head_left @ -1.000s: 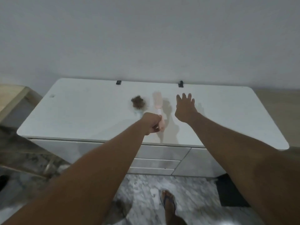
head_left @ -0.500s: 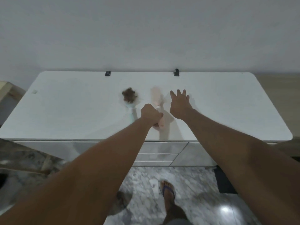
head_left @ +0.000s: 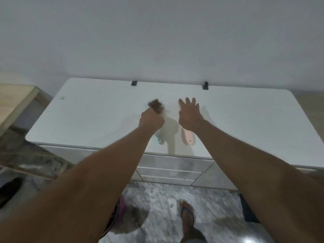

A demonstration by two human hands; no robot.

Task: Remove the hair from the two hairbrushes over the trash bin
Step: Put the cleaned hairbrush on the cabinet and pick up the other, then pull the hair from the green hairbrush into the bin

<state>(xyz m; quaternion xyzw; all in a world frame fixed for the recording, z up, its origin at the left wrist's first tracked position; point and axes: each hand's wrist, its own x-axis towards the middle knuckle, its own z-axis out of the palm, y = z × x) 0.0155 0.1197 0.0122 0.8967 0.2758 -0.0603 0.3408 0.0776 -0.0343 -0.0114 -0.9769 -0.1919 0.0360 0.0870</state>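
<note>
Left hand [head_left: 151, 120]: grip closed around the teal hairbrush [head_left: 158, 135], its hair clump [head_left: 156, 106] intact, mid-bench [head_left: 91, 120]. Right hand [head_left: 190, 115]: grip open, fingers spread over the pink hairbrush [head_left: 188, 137] near the front edge. No hair removed yet; trash bin not identifiable.

Dim, flat, bluish light fills a soft, slightly motion-blurred picture, with hand shadows falling toward six o'clock on the glossy white dresser top [head_left: 98, 120], a glare spot on the marble floor [head_left: 249, 241] at five o'clock, and wide-angle bowing at the edges.
</note>
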